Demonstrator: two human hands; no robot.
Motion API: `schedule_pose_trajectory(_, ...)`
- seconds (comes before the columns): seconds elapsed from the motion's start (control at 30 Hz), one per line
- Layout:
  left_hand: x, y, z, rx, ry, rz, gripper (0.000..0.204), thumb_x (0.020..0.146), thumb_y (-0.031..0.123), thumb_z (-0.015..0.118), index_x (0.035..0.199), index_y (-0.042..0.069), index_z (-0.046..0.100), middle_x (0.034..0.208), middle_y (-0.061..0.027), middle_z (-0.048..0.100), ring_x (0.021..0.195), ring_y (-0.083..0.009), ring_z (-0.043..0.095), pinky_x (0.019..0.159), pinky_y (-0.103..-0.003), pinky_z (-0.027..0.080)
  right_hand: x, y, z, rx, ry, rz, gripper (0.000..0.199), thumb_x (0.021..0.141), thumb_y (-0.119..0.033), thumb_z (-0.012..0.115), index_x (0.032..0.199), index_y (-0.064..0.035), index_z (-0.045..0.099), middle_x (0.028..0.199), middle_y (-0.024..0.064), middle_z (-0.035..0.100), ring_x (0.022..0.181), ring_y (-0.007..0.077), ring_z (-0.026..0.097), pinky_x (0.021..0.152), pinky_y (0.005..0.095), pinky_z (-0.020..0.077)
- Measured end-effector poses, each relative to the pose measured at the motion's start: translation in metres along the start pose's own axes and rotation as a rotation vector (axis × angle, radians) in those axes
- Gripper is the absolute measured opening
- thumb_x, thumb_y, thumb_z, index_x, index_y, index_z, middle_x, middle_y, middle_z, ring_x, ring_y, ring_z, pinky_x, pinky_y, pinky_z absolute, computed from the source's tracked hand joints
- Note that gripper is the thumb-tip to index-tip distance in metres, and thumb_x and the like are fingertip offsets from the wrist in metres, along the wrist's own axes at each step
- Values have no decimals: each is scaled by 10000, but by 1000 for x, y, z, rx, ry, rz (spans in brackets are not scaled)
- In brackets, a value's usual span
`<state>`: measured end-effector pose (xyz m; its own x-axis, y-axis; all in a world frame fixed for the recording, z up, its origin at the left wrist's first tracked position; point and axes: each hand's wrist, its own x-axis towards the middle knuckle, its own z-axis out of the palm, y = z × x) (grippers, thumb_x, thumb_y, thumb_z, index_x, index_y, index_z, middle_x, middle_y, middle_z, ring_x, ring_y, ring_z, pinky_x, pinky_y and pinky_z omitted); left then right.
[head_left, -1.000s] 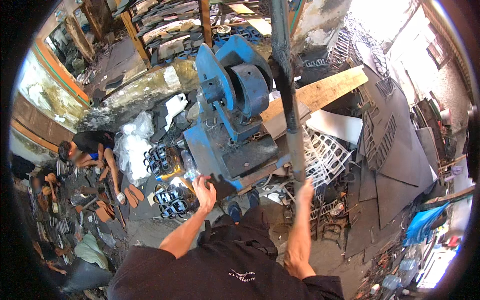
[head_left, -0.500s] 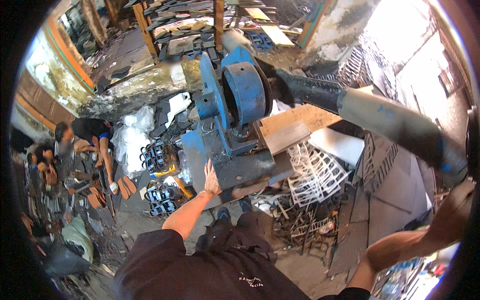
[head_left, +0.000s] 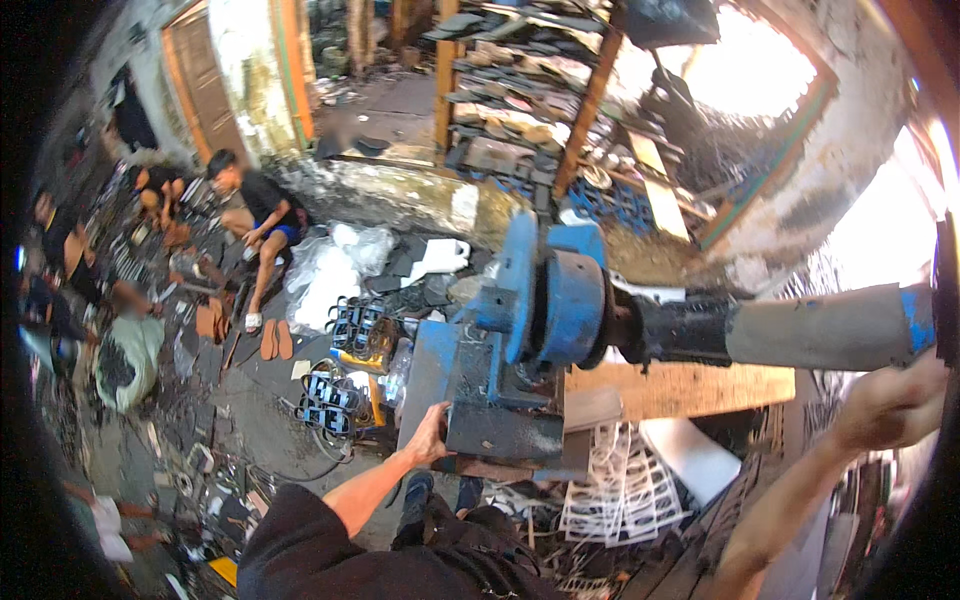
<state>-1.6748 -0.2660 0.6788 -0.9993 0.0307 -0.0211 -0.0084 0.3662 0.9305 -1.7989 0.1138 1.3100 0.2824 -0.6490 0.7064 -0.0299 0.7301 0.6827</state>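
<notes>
A blue press (head_left: 575, 310) with a thick round head stands in front of me, above a dark worn metal block (head_left: 505, 430). My left hand (head_left: 430, 438) rests against the block's near left corner, its fingers spread from the thumb. From the press head a long grey lever bar (head_left: 815, 330) with worn paint runs out to the right, nearly level. My right hand (head_left: 890, 408) is closed at the bar's outer end, partly cut off by the picture's rim.
White cut-out sheets (head_left: 620, 490) and a wooden board (head_left: 690, 390) lie right of the block. Strapped sandal uppers (head_left: 330, 395) and clear plastic bags (head_left: 335, 275) are on the left. Beyond them a person (head_left: 262, 210) sits near brown soles (head_left: 276, 340). Stacked shelves (head_left: 520, 100) stand behind.
The lever bar has swung up at its outer end, from sloping down to nearly level, with my right hand rising along. My left hand's fingers have bent at the block's corner. The view has shifted.
</notes>
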Motion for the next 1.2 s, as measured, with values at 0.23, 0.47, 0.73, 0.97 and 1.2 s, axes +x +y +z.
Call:
schedule_pose_trajectory(0.23, -79, 38, 8, -1413, 278, -427, 640, 913, 122, 735, 1460, 175, 407, 1099, -55, 609, 1028, -197, 634, 911, -408, 538, -147, -373, -116, 1327, -865, 1031, 227, 952, -178, 647, 1124, -32, 630, 969, 138, 613, 836, 309, 615, 780, 408, 512)
schedule_pose_trajectory(0.47, -96, -5, 34, -1187, 586, -631, 492, 1000, 529, 616, 1083, 49, 690, 1006, -31, 688, 882, -127, 622, 755, -312, 502, -163, -544, -210, 1620, -1359, 646, 513, 917, -183, 688, 1317, 44, 461, 1239, 276, 522, 1068, 481, 608, 888, 538, 518)
schedule_pose_trajectory(0.73, -74, 19, 45, -1140, 683, -670, 432, 1030, 418, 612, 1001, 9, 745, 908, -62, 724, 805, -136, 629, 735, -354, 513, -179, -560, -210, 1549, -1426, 621, 561, 792, -65, 725, 1275, 63, 470, 1213, 296, 533, 1137, 492, 554, 983, 539, 464)
schedule_pose_trajectory(0.97, -50, 5, 28, -726, 565, -766, 570, 964, 526, 656, 1180, -2, 668, 1045, -119, 698, 881, -213, 668, 802, -395, 534, -192, -564, -211, 1543, -1310, 807, 661, 790, -17, 704, 1375, 90, 414, 1285, 299, 521, 1220, 489, 523, 1040, 499, 440)
schedule_pose_trajectory(1.2, -98, 59, -8, -586, 440, -342, 590, 954, 525, 682, 1299, 49, 629, 1103, -73, 667, 1038, -163, 612, 883, -313, 514, -150, -482, -216, 1964, -1391, 1462, 429, 930, -22, 666, 1263, -22, 395, 1047, 168, 660, 910, 190, 664, 775, 314, 534)
